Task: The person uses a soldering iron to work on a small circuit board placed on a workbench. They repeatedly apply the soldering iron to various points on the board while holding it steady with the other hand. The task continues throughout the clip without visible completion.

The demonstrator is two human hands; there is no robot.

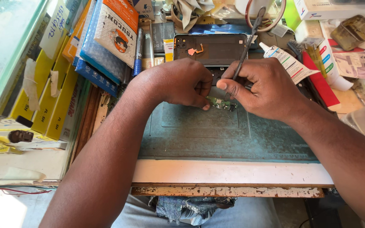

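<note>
My left hand point(178, 82) presses a small green circuit board point(221, 104) down on the worn teal work mat point(216, 131), pinching its left end with fingertips. My right hand point(260, 86) grips a thin dark tool point(246, 42) like a pen, its tip down at the board's right end. Just beyond both hands lies an opened dark phone back shell point(211, 48) with a small orange part inside.
Yellow and blue packets point(81, 50) stand stacked at the left, beside a glass pane point(1, 50). A white glue tube point(286, 61), red box point(317, 80) and cartons crowd the right. A blue pen point(137, 55) leans at the back. The bench's white front edge point(233, 173) runs below.
</note>
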